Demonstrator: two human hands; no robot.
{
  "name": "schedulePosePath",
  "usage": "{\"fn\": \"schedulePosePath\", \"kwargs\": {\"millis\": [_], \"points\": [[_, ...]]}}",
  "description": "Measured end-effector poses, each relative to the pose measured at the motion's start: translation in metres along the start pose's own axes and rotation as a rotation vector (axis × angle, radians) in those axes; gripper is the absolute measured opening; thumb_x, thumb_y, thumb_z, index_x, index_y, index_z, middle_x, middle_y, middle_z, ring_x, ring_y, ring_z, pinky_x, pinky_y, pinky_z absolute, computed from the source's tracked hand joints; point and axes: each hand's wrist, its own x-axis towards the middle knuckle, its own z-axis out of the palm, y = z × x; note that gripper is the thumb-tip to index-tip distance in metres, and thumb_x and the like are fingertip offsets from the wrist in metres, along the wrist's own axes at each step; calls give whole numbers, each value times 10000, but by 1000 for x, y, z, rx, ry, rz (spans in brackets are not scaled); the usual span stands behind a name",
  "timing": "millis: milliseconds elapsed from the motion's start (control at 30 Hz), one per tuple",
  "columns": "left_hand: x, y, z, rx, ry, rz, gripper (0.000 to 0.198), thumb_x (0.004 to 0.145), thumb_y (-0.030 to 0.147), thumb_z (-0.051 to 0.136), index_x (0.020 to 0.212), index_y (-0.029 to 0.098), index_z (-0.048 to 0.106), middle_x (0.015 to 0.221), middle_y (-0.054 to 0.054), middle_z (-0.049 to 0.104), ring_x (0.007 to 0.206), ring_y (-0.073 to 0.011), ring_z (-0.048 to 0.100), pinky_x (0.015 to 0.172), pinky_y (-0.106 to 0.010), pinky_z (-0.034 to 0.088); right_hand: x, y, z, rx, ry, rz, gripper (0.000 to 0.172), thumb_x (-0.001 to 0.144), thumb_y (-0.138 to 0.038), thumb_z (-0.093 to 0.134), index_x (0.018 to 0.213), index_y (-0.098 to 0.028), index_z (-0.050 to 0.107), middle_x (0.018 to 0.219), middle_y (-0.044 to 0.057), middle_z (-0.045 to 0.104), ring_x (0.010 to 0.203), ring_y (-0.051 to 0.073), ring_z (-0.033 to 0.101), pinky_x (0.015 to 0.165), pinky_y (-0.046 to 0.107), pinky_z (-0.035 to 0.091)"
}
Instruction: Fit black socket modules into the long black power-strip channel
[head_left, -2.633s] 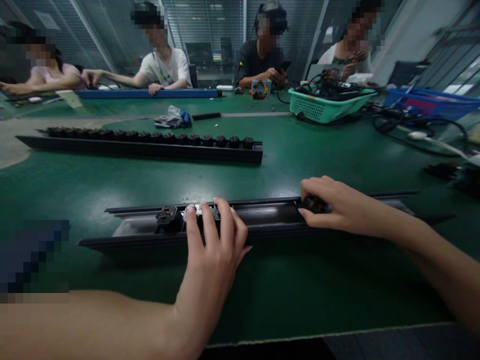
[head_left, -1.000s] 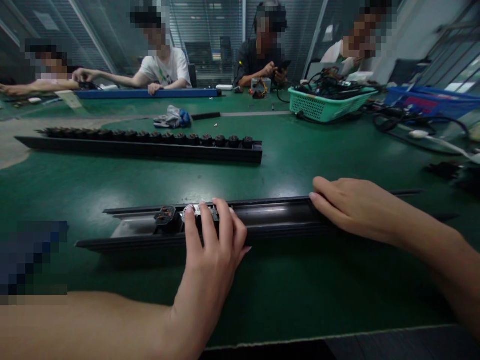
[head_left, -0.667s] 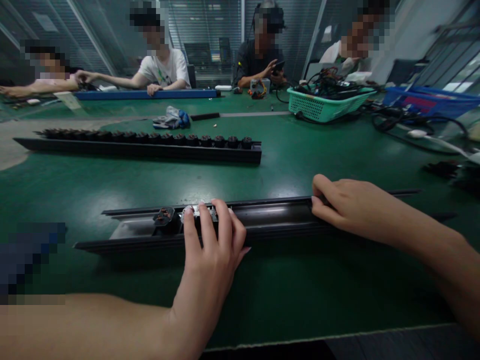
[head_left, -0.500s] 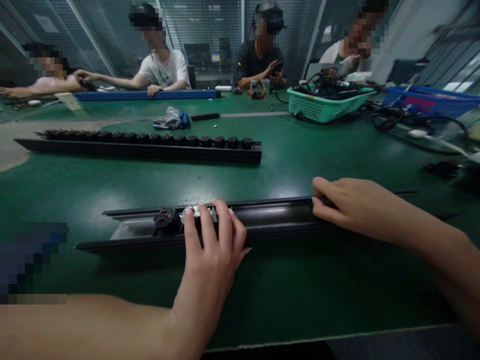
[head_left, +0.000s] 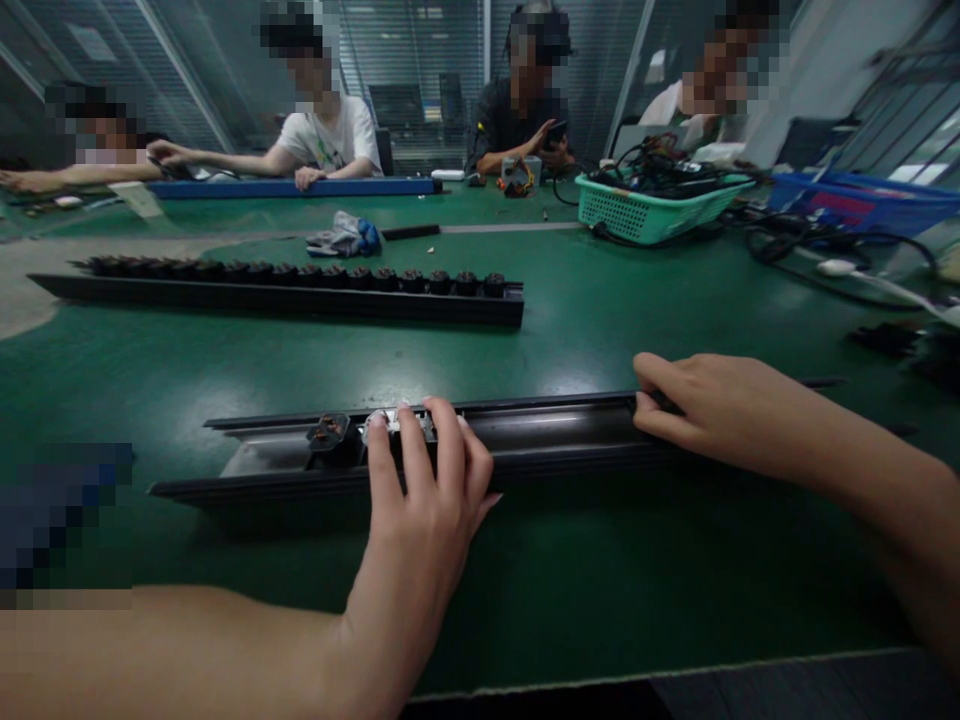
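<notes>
So our right hand [head_left: 697, 405] has just edged rightward along the long black metal channel [head_left: 555, 428] on our green bench [head_left: 585, 580], baring more floor between the hands. Its fingers curl inside; can't tell what they grip. Our left hand [head_left: 424, 500] drapes over a silver-and-black module [head_left: 392, 424] in there, grip unclear. No readable labels.

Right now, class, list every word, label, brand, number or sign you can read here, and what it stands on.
No text can be read anywhere in view.
White shirt: green print, too blurred to read.
Pale sheet at the upper left: too blurred to tell if it bears writing.
Near black channel: no lettering shows.
</notes>
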Motion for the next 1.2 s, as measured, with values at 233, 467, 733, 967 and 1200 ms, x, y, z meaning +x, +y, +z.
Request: {"fn": "schedulePosePath", "kwargs": {"millis": [233,467,733,967,1200], "points": [[-1,1,2,-34,12,-9,536,876,317,634,1325,47,523,1452,-313,419,1329,-489,415,1070,-678,339,-1,4,0,32,-53,37,268,897,-462,389,822,-215,460,601,6,519,521,141,424,538,291,214],[0,0,0,47,-7,11,505,893,339,601,1310,62,533,1423,-293,466,1299,-463,467,1046,-653,388,-3,7,-6,40,-173,74,271,917,-471,377,863,-219,458,630,20,541,536,152,444,547,301,241],[-1,1,1,42,-4,13,518,898,341,596,1321,51,523,1431,-306,449,1302,-473,457,1050,-661,377,-4,15,-6,43,-207,85,252,929,-459,376,875,-226,454,649,26,555,548,158,469,555,306,258],[-1,0,1,-39,9,-8,546,869,325,645,1323,45,528,1447,-315,426,1320,-491,426,1060,-675,359,-5,24,-4,93,-243,77,255,932,-464,393,870,-229,470,656,21,557,544,153,479,556,308,270],[0,0,-3,-42,-13,-4,522,877,319,635,1315,52,540,1441,-308,439,1315,-478,440,1057,-677,361,-1,24,-9,125,-267,-5,180,937,-387,394,862,-230,439,685,24,561,572,156,468,575,313,267]]}}
